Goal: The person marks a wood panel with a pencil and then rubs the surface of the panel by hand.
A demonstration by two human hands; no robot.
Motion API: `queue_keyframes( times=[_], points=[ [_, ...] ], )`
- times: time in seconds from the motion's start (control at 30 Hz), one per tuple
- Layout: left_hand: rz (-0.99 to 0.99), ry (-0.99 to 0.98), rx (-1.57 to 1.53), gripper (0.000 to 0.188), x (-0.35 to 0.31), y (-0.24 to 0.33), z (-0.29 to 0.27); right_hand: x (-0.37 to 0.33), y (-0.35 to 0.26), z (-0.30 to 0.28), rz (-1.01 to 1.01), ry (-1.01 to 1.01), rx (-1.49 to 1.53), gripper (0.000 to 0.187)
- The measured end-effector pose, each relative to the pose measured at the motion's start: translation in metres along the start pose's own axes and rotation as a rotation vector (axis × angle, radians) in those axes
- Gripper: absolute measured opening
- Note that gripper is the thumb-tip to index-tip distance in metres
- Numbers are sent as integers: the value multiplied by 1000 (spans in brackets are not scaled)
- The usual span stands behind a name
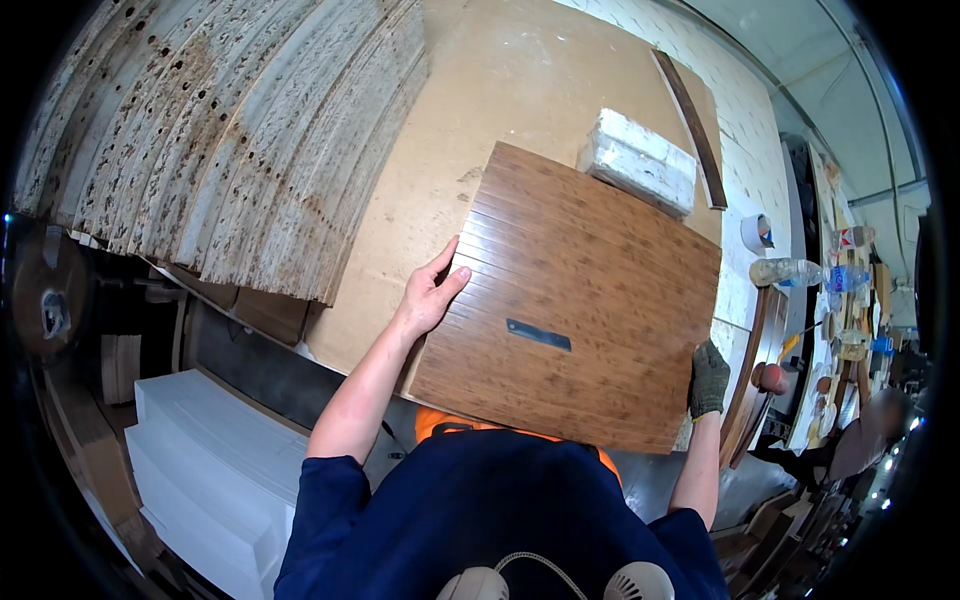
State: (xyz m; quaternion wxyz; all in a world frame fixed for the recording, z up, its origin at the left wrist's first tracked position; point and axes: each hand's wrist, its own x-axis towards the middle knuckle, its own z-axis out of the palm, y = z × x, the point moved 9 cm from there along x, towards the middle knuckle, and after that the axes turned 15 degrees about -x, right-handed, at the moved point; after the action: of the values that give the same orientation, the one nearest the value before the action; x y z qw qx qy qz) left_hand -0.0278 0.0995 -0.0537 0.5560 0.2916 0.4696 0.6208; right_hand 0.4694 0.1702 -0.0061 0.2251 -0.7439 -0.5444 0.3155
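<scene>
A broad brown wood-grain panel [600, 270] lies flat before me, with fine parallel seams showing mostly on its left part. My left hand [430, 300] is bare and holds the panel's left edge, thumb over the top and fingers along the side. At the right edge, my right hand [709, 382], in a dark grey-green glove, is closed round the border; its fingertips are partly hidden. A dark flat strip [539, 335] with a small hole at one end rests on the panel, apart from both hands. Beyond the far edge sits a whitish wrapped block [640, 160].
Tall stacked, speckled boards [240, 140] rise at the left of the tan tabletop [470, 80]. A dark wooden strip [690, 130] lies far right. Nearby are a tape roll [757, 233], plastic bottles [790, 272] and a red-headed mallet [770, 378]. Another person [865, 440] is farther right.
</scene>
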Motion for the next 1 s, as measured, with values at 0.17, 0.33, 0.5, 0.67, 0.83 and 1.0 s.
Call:
queue_keyframes(
  times=[0.17,0.33,0.5,0.67,0.83,1.0],
  points=[
    [-20,-8,-46,60,1,-3,0,8,20,-3,9,-11,-35,37],
    [-30,-1,-67,59,0,0,2,8,15,-5,-6,10,-133,36],
    [-36,4,-33,57,-1,4,5,11,23,-4,2,-44,-90,37],
    [-4,-3,-46,56,-1,5,5,9,18,-2,11,-45,-29,39],
    [-29,-12,-17,56,-1,9,8,10,24,-3,-13,-76,-55,42],
    [-7,-34,49,57,-15,12,9,-9,26,1,-58,-158,17,49]
  ],
)
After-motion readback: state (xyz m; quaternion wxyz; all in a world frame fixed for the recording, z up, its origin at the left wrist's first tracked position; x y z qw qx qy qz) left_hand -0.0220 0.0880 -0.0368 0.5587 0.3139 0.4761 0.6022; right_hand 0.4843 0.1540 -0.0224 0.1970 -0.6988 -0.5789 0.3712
